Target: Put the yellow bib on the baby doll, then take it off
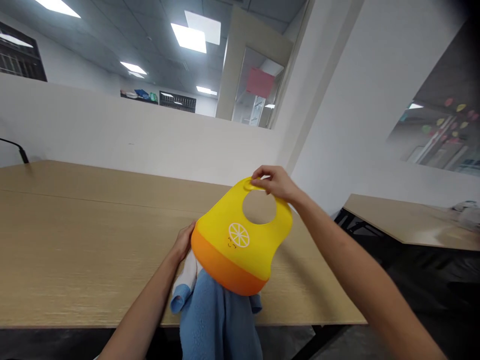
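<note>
Across a pale wooden table (93, 250), a person's right hand (276, 182) pinches a yellow bib (243, 250) by its top; the bib hangs near-left of that hand, above blue clothing (212, 320). The left hand (183, 242) meets its left edge, grip hidden.

head view | worn on head | faces forward and down | near table (93, 240) | wall (168, 145) ahead

The bib (213, 225) is over the cloth (215, 315), near the front of the surface (93, 250). Behind is a wall (150, 145); right, another surface (416, 220).
</note>
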Available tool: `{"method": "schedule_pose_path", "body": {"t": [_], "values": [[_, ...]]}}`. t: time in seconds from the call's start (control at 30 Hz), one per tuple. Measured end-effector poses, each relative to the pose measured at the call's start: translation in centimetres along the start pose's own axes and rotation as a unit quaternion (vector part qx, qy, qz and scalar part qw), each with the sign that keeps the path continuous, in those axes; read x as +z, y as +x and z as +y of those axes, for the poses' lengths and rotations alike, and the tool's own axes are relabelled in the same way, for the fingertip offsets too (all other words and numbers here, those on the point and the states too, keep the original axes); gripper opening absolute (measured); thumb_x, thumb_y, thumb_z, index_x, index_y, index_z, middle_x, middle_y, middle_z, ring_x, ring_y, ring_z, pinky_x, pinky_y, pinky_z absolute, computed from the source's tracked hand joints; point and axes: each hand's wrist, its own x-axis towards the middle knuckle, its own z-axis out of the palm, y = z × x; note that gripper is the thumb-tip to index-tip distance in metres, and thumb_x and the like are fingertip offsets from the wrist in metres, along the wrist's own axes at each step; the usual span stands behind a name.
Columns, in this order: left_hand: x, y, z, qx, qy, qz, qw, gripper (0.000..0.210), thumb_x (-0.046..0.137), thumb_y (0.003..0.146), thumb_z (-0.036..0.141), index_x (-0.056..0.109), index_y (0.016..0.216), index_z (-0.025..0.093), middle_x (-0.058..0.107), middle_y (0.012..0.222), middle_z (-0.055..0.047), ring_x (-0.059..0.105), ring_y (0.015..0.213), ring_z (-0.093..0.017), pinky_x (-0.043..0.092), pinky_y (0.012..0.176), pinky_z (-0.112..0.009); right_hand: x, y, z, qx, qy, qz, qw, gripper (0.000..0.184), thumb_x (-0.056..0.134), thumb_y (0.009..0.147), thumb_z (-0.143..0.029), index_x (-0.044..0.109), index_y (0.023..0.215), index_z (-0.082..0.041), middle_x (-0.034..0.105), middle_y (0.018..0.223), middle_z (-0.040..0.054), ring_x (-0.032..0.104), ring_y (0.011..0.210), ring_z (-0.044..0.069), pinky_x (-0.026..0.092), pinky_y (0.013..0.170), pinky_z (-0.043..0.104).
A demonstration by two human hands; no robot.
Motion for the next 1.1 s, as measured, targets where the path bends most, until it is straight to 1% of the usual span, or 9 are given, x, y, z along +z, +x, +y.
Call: {"method": "schedule_pose_path", "body": {"t": [0.13,0.27,0.37,0.47,0.53,0.63,0.8,0.93,1.1], "values": [[-0.6,0.5,-0.3,-0.024,-0.002,-0.004,1.0,0.041,0.07,0.072,0.052,0.07,0.08,0.012,0.072,0.073,-0.009,0.065,0.067,-0.017,0.05,0.068,-0.028,-5.9,-1.1,-1.0,0.02,-0.054,0.063,0.996,0.025,0.075,0.069,-0.035,0.065,0.079,-0.014,0.064,0.079,0.0046,0.051,0.058,0.009,0.038,0.043,0.019],[-0.7,0.7,-0.5,-0.019,0.029,-0.007,0.999,0.043,0.072,0.069,0.054,0.07,0.078,0.012,0.072,0.073,-0.008,0.064,0.064,-0.016,0.047,0.063,-0.026,-9.0,-2.5,-2.2,0.043,-0.151,0.121,0.98,0.021,0.076,0.069,-0.033,0.065,0.073,-0.015,0.064,0.078,0.0067,0.051,0.057,0.01,0.04,0.046,0.023],[-0.5,0.5,-0.4,-0.015,0.042,-0.009,0.999,0.044,0.072,0.067,0.055,0.069,0.077,0.012,0.072,0.073,-0.007,0.064,0.065,-0.016,0.046,0.065,-0.026,-8.6,-3.3,-2.6,0.042,-0.232,0.144,0.961,0.014,0.072,0.072,-0.028,0.066,0.072,-0.015,0.064,0.079,0.0068,0.054,0.059,0.012,0.044,0.052,0.026],[-0.3,0.3,-0.3,-0.014,0.056,-0.008,0.998,0.043,0.072,0.066,0.055,0.069,0.076,0.013,0.071,0.071,-0.007,0.064,0.065,-0.016,0.046,0.065,-0.026,-6.7,-3.3,-2.1,0.066,-0.316,0.145,0.935,0.003,0.067,0.073,-0.018,0.066,0.074,-0.015,0.065,0.081,0.0053,0.059,0.07,0.016,0.046,0.062,0.028],[-0.3,0.2,-0.2,-0.009,0.073,-0.004,0.997,0.043,0.072,0.065,0.055,0.069,0.075,0.013,0.071,0.071,-0.007,0.064,0.065,-0.017,0.046,0.065,-0.027,-5.5,-2.9,-1.2,0.088,-0.347,0.132,0.924,0.004,0.064,0.071,-0.012,0.066,0.074,-0.015,0.065,0.082,0.004,0.059,0.071,0.015,0.045,0.065,0.027],[-0.3,0.0,-0.1,0.001,0.096,-0.009,0.995,0.044,0.072,0.064,0.056,0.069,0.076,0.013,0.072,0.074,-0.008,0.065,0.068,-0.019,0.047,0.067,-0.028,-4.7,-2.3,0.7,0.112,-0.318,0.104,0.936,0.006,0.065,0.07,-0.01,0.065,0.073,-0.015,0.064,0.078,0.003,0.055,0.06,0.01,0.043,0.059,0.023],[-0.4,0.0,0.0,0.006,0.125,-0.011,0.992,0.046,0.072,0.063,0.058,0.07,0.075,0.014,0.073,0.075,-0.01,0.067,0.071,-0.022,0.049,0.07,-0.031,-6.6,-3.1,5.1,0.162,-0.253,0.098,0.949,0.004,0.066,0.069,-0.012,0.065,0.072,-0.013,0.065,0.071,0.0025,0.05,0.045,0.006,0.04,0.048,0.02],[-0.7,0.2,-0.2,0.006,0.133,-0.007,0.991,0.048,0.073,0.061,0.059,0.07,0.076,0.014,0.073,0.076,-0.01,0.067,0.073,-0.022,0.05,0.073,-0.032,-7.3,-5.9,10.7,0.232,-0.257,0.084,0.934,0.006,0.065,0.07,-0.012,0.065,0.076,-0.014,0.065,0.07,0.0015,0.051,0.044,0.006,0.039,0.048,0.019],[-0.9,0.3,-0.5,0.004,0.12,-0.02,0.993,0.045,0.074,0.062,0.057,0.071,0.078,0.014,0.073,0.078,-0.009,0.066,0.076,-0.021,0.049,0.078,-0.032,-5.1,-10.2,18.7,0.287,-0.231,0.057,0.928,0.003,0.062,0.072,-0.011,0.063,0.073,-0.014,0.065,0.069,0.001,0.052,0.047,0.007,0.038,0.05,0.019]]}}
